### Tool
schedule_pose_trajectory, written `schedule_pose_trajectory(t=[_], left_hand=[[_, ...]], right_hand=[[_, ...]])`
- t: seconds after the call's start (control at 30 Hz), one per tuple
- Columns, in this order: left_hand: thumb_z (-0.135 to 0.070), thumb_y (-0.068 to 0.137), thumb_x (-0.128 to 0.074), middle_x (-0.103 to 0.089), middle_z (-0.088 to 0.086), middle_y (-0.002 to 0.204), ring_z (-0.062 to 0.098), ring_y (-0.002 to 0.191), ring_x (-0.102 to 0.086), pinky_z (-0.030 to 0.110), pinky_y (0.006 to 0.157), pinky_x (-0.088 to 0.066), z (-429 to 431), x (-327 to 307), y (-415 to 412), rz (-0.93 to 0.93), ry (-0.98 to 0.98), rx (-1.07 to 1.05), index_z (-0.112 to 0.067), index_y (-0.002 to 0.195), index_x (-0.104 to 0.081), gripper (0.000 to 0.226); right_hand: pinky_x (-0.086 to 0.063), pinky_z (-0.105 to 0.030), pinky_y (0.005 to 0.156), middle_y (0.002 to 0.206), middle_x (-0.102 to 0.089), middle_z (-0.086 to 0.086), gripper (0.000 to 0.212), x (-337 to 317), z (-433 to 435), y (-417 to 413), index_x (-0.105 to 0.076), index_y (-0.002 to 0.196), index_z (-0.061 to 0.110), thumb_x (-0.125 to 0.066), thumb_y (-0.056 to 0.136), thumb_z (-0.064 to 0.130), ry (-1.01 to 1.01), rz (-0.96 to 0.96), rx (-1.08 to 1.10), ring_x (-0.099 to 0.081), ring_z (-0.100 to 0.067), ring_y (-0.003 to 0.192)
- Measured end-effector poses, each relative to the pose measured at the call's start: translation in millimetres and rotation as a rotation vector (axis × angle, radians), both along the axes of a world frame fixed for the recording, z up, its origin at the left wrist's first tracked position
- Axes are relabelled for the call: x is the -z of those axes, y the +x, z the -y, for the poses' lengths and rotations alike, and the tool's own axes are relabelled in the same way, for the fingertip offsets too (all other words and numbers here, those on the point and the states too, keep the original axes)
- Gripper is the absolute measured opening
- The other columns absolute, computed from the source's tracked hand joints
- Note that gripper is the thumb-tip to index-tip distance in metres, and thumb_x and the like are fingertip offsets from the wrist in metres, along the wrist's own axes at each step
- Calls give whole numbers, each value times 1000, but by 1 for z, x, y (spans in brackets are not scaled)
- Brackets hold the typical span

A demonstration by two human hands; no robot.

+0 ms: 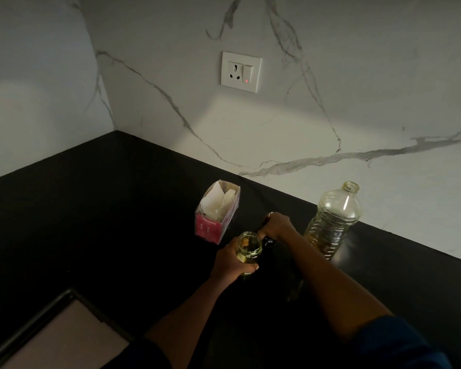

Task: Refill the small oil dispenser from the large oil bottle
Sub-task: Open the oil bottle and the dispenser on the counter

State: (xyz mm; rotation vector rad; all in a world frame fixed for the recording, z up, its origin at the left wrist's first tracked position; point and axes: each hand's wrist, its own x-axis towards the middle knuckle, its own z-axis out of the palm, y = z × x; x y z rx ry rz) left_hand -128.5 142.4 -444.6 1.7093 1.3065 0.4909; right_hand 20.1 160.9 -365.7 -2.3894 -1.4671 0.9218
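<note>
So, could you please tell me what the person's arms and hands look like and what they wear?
Both forearms are bare; dark blue sleeves end near the elbows. The right hand wears what looks like a ring; the left hand shows none.

Single head-worn wide-angle view, looking forward and steeply down from above onto a dark bench (pixel 117 209) corner, marble wall (pixel 277 115) behind, both forearms entering near the lower edge.

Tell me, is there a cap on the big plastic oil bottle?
No, the large oil bottle stands upright on the counter with its mouth open and no cap on the neck.
</note>
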Motion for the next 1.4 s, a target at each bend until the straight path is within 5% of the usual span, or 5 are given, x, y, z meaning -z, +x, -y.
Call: schedule_pose_trajectory(t=[0.6, 0.9, 1.13, 1.3, 1.4], left_hand=[[-19, 60, -84, -62, -4, 117, 12, 114, -56, 15, 87, -36, 4, -1, -11, 46, 6, -42, -21, 124, -52, 71], [-18, 59, -84, -62, -1, 116, 14, 112, -55, 16, 87, -36, 11, -1, -7, 62, 28, -97, -18, 123, -53, 71], [-19, 60, -85, -63, 0, 114, 16, 110, -57, 22, 91, -42, 15, 0, -6, 65, 17, -105, -18, 122, -53, 70], [-18, 60, -84, -62, -3, 113, 11, 108, -56, 19, 88, -39, 18, -1, -7, 87, -4, -95, -20, 121, -54, 69], [-18, 60, -84, -62, -5, 112, 10, 108, -55, 18, 87, -38, 18, -1, -7, 87, -13, -87, -20, 121, -54, 68]], right_hand=[[-45, -41, 101, 138, -48, -11, 90, 53, 25, 0, -30, 142, 12, -81, 70, 25, 59, 46, 74, -45, -27, 128], [-54, -38, 65, 96, -63, -22, 49, 46, 91, -9, -58, 104, 2, -82, 68, 25, 994, 585, 194, -64, -35, 83], [-28, -55, 101, 131, -24, -16, 85, 33, 87, 20, -27, 128, 13, -76, 66, 44, 1187, 226, 733, -30, -36, 121], [-30, -30, 106, 140, -34, -16, 101, 14, 79, 36, -27, 139, 3, -87, 61, 23, 1103, -206, 878, -38, -29, 128], [-41, -38, 101, 133, -49, -12, 99, 9, 73, 40, -30, 137, 10, -88, 59, 26, 1063, -259, 913, -49, -29, 122]])
